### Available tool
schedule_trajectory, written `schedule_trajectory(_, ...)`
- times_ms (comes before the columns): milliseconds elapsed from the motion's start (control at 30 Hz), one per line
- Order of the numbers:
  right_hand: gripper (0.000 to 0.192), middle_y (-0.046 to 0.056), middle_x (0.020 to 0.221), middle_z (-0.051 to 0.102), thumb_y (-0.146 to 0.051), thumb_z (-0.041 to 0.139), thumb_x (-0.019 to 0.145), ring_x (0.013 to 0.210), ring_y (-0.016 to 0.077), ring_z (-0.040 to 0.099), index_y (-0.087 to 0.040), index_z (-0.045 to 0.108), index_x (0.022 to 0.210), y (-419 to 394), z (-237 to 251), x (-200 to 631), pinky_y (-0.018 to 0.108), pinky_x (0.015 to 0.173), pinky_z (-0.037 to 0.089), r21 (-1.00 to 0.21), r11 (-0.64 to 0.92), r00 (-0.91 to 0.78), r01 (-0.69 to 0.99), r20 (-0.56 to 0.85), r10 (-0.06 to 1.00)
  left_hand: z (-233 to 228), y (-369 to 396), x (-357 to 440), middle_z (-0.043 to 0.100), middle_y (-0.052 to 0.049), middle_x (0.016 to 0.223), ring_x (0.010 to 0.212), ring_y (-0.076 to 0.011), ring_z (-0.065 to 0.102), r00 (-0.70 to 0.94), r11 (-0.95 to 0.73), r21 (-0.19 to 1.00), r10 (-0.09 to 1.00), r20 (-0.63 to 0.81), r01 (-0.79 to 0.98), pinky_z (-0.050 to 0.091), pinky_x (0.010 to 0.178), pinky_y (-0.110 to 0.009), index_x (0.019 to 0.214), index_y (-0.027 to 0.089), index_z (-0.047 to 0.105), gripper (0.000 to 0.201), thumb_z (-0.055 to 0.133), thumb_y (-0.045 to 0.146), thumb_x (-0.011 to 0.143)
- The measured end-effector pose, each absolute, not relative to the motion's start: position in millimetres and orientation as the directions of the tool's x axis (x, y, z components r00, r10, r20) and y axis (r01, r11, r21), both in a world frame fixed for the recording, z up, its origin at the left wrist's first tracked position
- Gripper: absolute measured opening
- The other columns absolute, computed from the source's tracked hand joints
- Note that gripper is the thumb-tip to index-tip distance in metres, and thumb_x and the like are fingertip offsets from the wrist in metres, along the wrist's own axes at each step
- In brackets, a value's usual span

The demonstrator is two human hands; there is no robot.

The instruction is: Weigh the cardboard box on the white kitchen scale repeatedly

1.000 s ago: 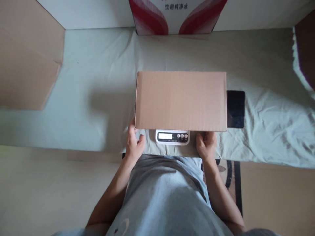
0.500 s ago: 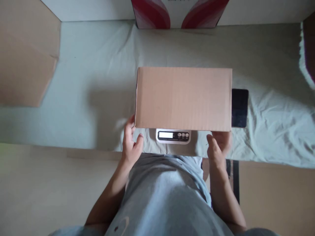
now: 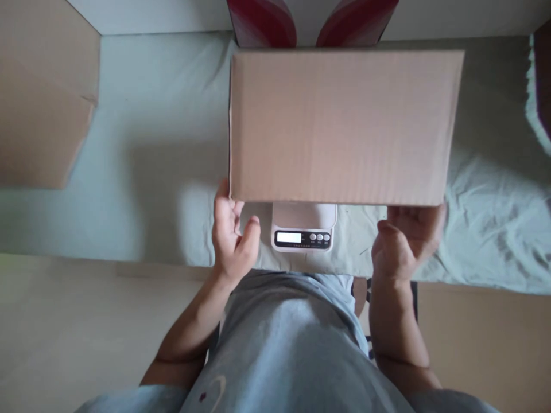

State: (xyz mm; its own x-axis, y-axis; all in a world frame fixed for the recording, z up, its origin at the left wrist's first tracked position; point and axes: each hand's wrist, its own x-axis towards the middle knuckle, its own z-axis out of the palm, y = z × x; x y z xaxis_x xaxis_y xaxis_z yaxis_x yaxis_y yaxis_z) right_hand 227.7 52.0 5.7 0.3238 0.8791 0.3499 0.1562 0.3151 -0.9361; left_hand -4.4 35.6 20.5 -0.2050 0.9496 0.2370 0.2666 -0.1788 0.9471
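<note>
i have the box (image 3: 344, 126) up in front of me, over the scale (image 3: 303, 226), and its broad plain top hides much of what lies behind and below it. my left hand (image 3: 235, 238) is at its near left corner, half curled, with the fingertips lost behind the side and under the edge; the thumb stands apart from the cardboard. my right hand (image 3: 407, 244) is under the near edge toward the right, palm up and loosely cupped, fingers bent beneath the box where their tips can't be seen, thumb free here too. between them the two hands hold its weight.

only the near part of the scale shows, a strip of plate and the front panel; the far part is covered. its display (image 3: 289, 237) is a white glare, so i can't read any figure, and the small print by the buttons (image 3: 319, 237) is too fine to make out. the green cloth (image 3: 181, 155) runs off at both sides. the carton (image 3: 43, 103) on the left is cut off by the frame, as is the red-patterned panel (image 3: 262, 23) at the top. the dark thing (image 3: 544, 86) at the right edge i can't identify.
</note>
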Motion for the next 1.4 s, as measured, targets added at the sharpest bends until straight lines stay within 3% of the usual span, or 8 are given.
schedule_trajectory(133, 0.047, 0.006, 0.125, 0.053, -0.040, 0.051, 0.073, 0.127, 0.0291, 0.049, -0.034, 0.046, 0.119, 82.9, 17.9, 228.1, 0.051, 0.109, 0.040, -0.935, 0.237, 0.257, 0.263, 0.305, 0.917, 20.4, 75.6, -4.4, 0.045, -0.006, 0.141, 0.137, -0.0245, 0.041, -0.176, -0.220, 0.930, 0.944, 0.279, 0.294, 0.035, 0.115, -0.047, 0.139, 0.031, 0.031, 0.065, 0.053, 0.017, 0.080)
schedule_trajectory(333, 0.048, 0.004, 0.117, 0.055, -0.029, 0.051, 0.067, 0.124, 0.0254, 0.051, -0.030, 0.046, 0.115, 126.9, -0.5, 229.9, 0.048, 0.110, 0.038, -0.946, 0.289, 0.192, 0.147, 0.313, 0.930, -1.2, 119.4, -5.3, 0.047, -0.006, 0.139, 0.138, -0.0249, 0.040, -0.146, -0.251, 0.925, 0.943, 0.300, 0.286, 0.035, 0.115, -0.046, 0.137, 0.031, 0.032, 0.065, 0.055, 0.019, 0.078)
schedule_trajectory(700, 0.057, 0.006, 0.128, 0.052, -0.026, 0.049, 0.068, 0.123, 0.0250, 0.050, -0.028, 0.042, 0.125, 142.6, -38.4, 231.6, 0.048, 0.106, 0.043, -0.962, 0.206, 0.101, 0.181, 0.226, 0.969, -42.1, 137.3, -8.6, 0.055, -0.008, 0.129, 0.128, -0.0209, 0.051, -0.183, -0.133, 0.954, 0.965, 0.187, 0.270, 0.042, 0.109, -0.041, 0.123, 0.027, 0.042, 0.047, 0.053, 0.017, 0.079)
schedule_trajectory(900, 0.066, 0.006, 0.136, 0.048, -0.021, 0.051, 0.067, 0.128, 0.0267, 0.048, -0.033, 0.035, 0.130, 143.5, -54.8, 235.6, 0.052, 0.100, 0.044, -0.971, 0.175, 0.175, 0.162, 0.203, 0.963, -64.0, 134.7, -17.8, 0.043, -0.009, 0.144, 0.137, -0.0200, 0.041, -0.211, -0.078, 0.957, 0.967, 0.141, 0.280, 0.039, 0.112, -0.041, 0.139, 0.031, 0.024, 0.071, 0.056, 0.014, 0.077)
schedule_trajectory(1067, 0.066, 0.007, 0.133, 0.052, -0.017, 0.049, 0.063, 0.119, 0.0243, 0.055, -0.030, 0.038, 0.126, 145.2, -67.8, 239.0, 0.048, 0.097, 0.046, -0.984, 0.095, 0.161, 0.151, 0.120, 0.980, -83.2, 134.5, -27.8, 0.045, -0.010, 0.141, 0.136, -0.0213, 0.043, -0.220, -0.071, 0.965, 0.967, 0.129, 0.254, 0.040, 0.111, -0.042, 0.137, 0.031, 0.027, 0.070, 0.057, 0.015, 0.076)
schedule_trajectory(1400, 0.064, 0.005, 0.131, 0.053, -0.016, 0.047, 0.060, 0.116, 0.0238, 0.056, -0.029, 0.042, 0.122, 144.3, -67.5, 238.4, 0.046, 0.095, 0.048, -0.982, 0.130, 0.191, 0.140, 0.155, 0.969, -80.8, 132.0, -31.7, 0.047, -0.007, 0.142, 0.135, -0.0209, 0.044, -0.210, -0.092, 0.958, 0.966, 0.152, 0.272, 0.040, 0.110, -0.043, 0.138, 0.032, 0.030, 0.074, 0.054, 0.009, 0.073)
